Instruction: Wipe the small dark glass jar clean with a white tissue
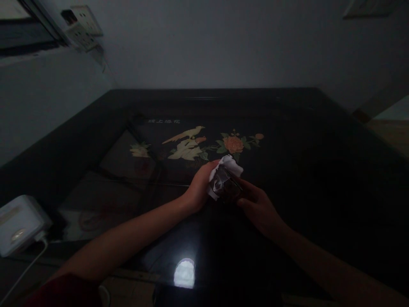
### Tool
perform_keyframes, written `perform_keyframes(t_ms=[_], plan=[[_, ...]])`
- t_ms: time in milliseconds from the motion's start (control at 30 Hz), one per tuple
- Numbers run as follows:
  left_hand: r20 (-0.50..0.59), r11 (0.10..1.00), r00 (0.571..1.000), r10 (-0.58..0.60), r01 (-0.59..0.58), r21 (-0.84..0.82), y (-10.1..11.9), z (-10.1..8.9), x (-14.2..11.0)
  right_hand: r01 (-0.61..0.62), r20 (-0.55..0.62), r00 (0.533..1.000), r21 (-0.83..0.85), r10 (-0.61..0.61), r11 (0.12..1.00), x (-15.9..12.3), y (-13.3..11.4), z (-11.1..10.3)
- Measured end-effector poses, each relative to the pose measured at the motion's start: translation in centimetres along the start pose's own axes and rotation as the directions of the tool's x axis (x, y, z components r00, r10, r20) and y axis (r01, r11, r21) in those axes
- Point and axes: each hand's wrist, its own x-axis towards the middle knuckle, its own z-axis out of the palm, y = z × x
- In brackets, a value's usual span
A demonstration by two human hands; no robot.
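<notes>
Over the dark tabletop (294, 179), both hands meet at a small dark glossy object (225, 183) with shiny reflections; its kind cannot be made out in the dim light. My left hand (201, 185) is closed around a crumpled white tissue or cloth (230, 164), which lies against the object's upper and left sides. From the right, my right hand (255, 204) grips the object's right edge between thumb and fingers. Some of the left fingers are hidden behind the tissue and the object.
A bird-and-flower picture (188, 147) decorates the glossy table. At the left edge sits a white box-like device (22, 224) with a white cable (28, 266). Wall sockets (83, 32) are at the upper left beside a window (25, 25). A pale wall (207, 47) stands behind the table.
</notes>
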Motion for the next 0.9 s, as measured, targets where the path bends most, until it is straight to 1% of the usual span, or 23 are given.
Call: perform_keyframes(t_ms=[33,67,100,133,167,200,233,300,333,367,400,433,467,500,533,567,600,667,733,767,800,833,900], plan=[[0.021,0.990,0.995,0.099,-0.101,0.100,0.0,-0.1,-0.1,0.003,-0.005,1.000,-0.010,-0.003,1.000,0.0,-0.1,0.0],[0.066,0.957,0.978,0.199,-0.208,0.204,0.0,-0.2,-0.3,0.005,-0.005,1.000,-0.020,-0.005,1.000,0.0,-0.1,0.0],[0.128,0.900,0.948,0.290,-0.316,0.301,0.1,-0.4,-0.4,0.010,0.000,1.000,-0.029,-0.010,1.000,-0.1,-0.2,0.0],[0.195,0.823,0.907,0.374,-0.421,0.382,0.1,-0.5,-0.6,0.016,0.008,1.000,-0.034,-0.015,0.999,-0.1,-0.3,0.0],[0.268,0.723,0.852,0.451,-0.524,0.450,0.2,-0.6,-0.7,0.020,0.016,1.000,-0.037,-0.019,0.999,-0.1,-0.4,0.1],[0.345,0.599,0.782,0.519,-0.620,0.507,0.3,-0.7,-0.8,0.025,0.021,0.999,-0.038,-0.025,0.999,-0.2,-0.4,0.1],[0.430,0.454,0.701,0.569,-0.703,0.548,0.4,-0.8,-0.8,0.031,0.023,0.999,-0.040,-0.030,0.999,-0.2,-0.4,0.0],[0.598,0.149,0.537,0.594,-0.805,0.575,0.6,-0.9,-0.9,0.045,0.021,0.999,-0.050,-0.044,0.998,-0.2,-0.3,0.0],[0.664,0.017,0.469,0.583,-0.824,0.567,0.6,-0.9,-0.8,0.052,0.022,0.998,-0.057,-0.051,0.997,-0.2,-0.2,0.0],[0.716,-0.092,0.414,0.562,-0.829,0.552,0.7,-0.9,-0.8,0.060,0.024,0.998,-0.065,-0.058,0.996,-0.2,-0.1,-0.1],[0.754,-0.174,0.376,0.539,-0.826,0.536,0.7,-0.9,-0.7,0.066,0.028,0.998,-0.073,-0.064,0.995,-0.2,-0.1,-0.1],[0.780,-0.228,0.352,0.517,-0.822,0.522,0.8,-0.8,-0.7,0.072,0.033,0.997,-0.077,-0.069,0.994,-0.1,0.0,-0.1],[0.795,-0.254,0.345,0.499,-0.818,0.515,0.9,-0.8,-0.7,0.076,0.037,0.997,-0.076,-0.073,0.994,-0.1,0.0,-0.1],[0.797,-0.250,0.352,0.490,-0.820,0.515,1.1,-0.7,-0.7,0.078,0.041,0.996,-0.070,-0.075,0.994,-0.1,0.0,0.0],[0.788,-0.214,0.373,0.491,-0.825,0.524,1.2,-0.7,-0.7,0.079,0.046,0.996,-0.062,-0.077,0.995,-0.1,-0.1,0.0],[0.765,-0.148,0.409,0.497,-0.829,0.539,1.4,-0.6,-0.8,0.080,0.052,0.996,-0.050,-0.077,0.996,-0.1,-0.1,0.1],[0.728,-0.055,0.460,0.508,-0.827,0.560,1.5,-0.6,-0.8,0.075,0.056,0.996,-0.040,-0.073,0.996,-0.1,-0.2,0.1],[0.618,0.197,0.593,0.516,-0.784,0.588,1.6,-0.5,-0.8,0.052,0.049,0.998,-0.027,-0.050,0.998,-0.1,-0.3,0.1],[0.452,0.495,0.756,0.473,-0.652,0.574,1.5,-0.5,-0.6,0.024,0.030,0.999,-0.016,-0.023,1.000,-0.1,-0.3,0.1],[0.368,0.631,0.830,0.419,-0.558,0.539,1.3,-0.5,-0.4,0.011,0.021,1.000,-0.010,-0.011,1.000,-0.1,-0.3,0.1],[0.290,0.745,0.889,0.354,-0.455,0.487,1.1,-0.5,-0.3,0.003,0.017,1.000,-0.005,-0.003,1.000,-0.1,-0.3,0.0],[0.229,0.831,0.931,0.285,-0.359,0.425,0.9,-0.5,-0.1,0.001,0.016,1.000,-0.001,-0.001,1.000,-0.1,-0.2,0.0],[0.136,0.941,0.978,0.160,-0.193,0.278,0.5,-0.4,0.2,0.003,0.028,1.000,0.000,-0.003,1.000,0.0,-0.1,-0.1]])
